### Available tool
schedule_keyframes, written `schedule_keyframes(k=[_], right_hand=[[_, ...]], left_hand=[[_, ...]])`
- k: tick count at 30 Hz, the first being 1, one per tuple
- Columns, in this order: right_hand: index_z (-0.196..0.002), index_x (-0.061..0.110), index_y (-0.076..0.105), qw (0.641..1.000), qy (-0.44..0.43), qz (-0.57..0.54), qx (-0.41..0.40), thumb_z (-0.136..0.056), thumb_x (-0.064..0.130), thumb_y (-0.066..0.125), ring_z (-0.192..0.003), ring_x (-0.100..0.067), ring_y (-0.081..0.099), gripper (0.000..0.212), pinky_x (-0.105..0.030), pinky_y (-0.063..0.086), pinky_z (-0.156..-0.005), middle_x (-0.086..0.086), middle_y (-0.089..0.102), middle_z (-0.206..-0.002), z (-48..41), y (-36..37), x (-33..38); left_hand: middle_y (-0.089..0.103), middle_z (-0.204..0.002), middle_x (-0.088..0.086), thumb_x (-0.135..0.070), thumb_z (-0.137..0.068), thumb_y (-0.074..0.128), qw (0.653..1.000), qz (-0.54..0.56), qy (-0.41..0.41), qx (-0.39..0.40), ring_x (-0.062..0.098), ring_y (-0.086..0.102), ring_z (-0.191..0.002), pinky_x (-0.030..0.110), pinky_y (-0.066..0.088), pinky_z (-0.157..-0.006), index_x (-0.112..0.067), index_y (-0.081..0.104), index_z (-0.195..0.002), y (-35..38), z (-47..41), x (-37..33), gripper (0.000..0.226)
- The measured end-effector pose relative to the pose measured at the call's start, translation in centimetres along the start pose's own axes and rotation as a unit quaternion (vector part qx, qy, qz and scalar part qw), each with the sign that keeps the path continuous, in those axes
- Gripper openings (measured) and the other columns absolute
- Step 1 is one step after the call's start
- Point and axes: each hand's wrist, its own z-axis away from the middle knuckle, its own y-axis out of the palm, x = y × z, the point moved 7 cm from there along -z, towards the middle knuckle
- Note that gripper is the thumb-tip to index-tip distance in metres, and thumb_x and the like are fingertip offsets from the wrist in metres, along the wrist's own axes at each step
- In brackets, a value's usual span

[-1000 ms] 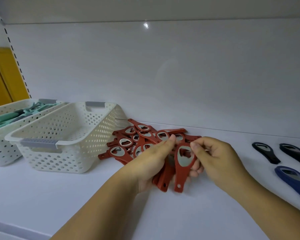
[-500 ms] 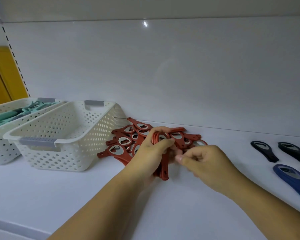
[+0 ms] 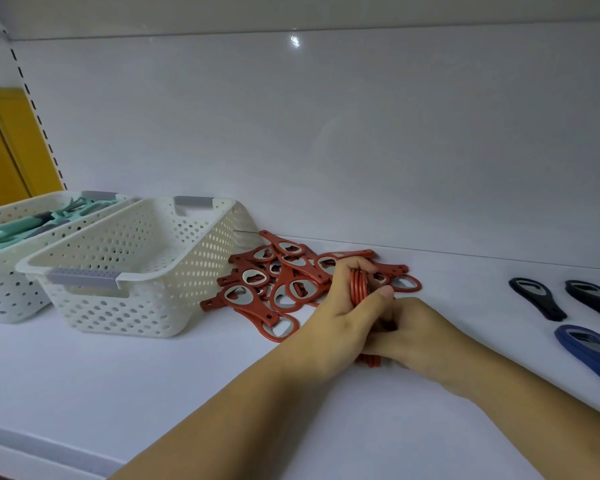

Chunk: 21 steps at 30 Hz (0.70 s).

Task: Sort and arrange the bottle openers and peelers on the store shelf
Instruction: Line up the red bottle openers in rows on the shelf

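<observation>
At far left, a white basket [image 3: 0, 299] of teal peelers [image 3: 21, 228], touching a second perforated basket [image 3: 125, 306] with nothing visible inside. Just right of that, on the shelf [image 3: 153, 393], a loose pile of red bottle openers [image 3: 257, 285], overlapping and pointing every way. Next, the left hand [image 3: 340, 317], fingers and thumb curled round a red stack [image 3: 357, 287] of openers turned on edge, ring ends up and handle ends poking out below. Pressed against it, the right hand [image 3: 423, 337], fingers curled in at the lower end of the same red stack, apparently gripping the handles, though the fingertips are hidden. A second ago, a single opener held flat in that right hand; now merged into the bundle, with both hands closed together to square it up. Probably one more piece gathered, much of the pile still to collect, and the near basket a likely destination. Well apart at far right, two black openers [image 3: 537, 299] and a blue opener [image 3: 589, 348], flat on the shelf.
</observation>
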Motion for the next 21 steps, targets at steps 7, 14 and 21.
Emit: schedule_keyframes(k=[7, 14, 21], right_hand=[[-0.089, 0.008, 0.073, 0.996, -0.019, 0.083, -0.010, -0.075, 0.006, 0.076, -0.088, -0.028, 0.068, 0.014, -0.034, 0.058, -0.079, -0.014, 0.072, -0.093, 0.1, -2.6, -0.7], [-0.094, 0.016, 0.072, 0.997, -0.013, 0.066, 0.028, -0.077, 0.008, 0.076, -0.078, -0.008, 0.066, 0.018, -0.017, 0.050, -0.070, -0.009, 0.073, -0.090, 0.2, -1.9, -1.0], [-0.083, 0.005, 0.069, 0.993, 0.014, 0.116, 0.017, -0.064, 0.031, 0.082, -0.071, -0.013, 0.055, 0.034, -0.035, 0.046, -0.072, -0.004, 0.062, -0.075, 0.3, -2.5, -1.3]], left_hand=[[0.064, -0.102, -0.011, 0.006, -0.078, 0.069, 0.999, -0.023, 0.022, 0.033, 0.008, 0.063, -0.091, 0.024, 0.050, -0.086, -0.029, 0.049, -0.133, -0.1, -0.2, 0.2, 0.067], [0.071, -0.091, -0.019, 0.008, -0.073, 0.074, 0.999, -0.028, 0.035, 0.001, 0.005, 0.068, -0.090, 0.018, 0.052, -0.079, -0.057, 0.061, -0.102, -0.9, -0.2, 0.0, 0.071], [0.072, -0.082, -0.015, 0.010, -0.070, 0.075, 0.999, -0.013, 0.037, -0.022, 0.004, 0.069, -0.080, 0.017, 0.052, -0.074, -0.036, 0.065, -0.102, -1.3, -0.4, -0.1, 0.057]])
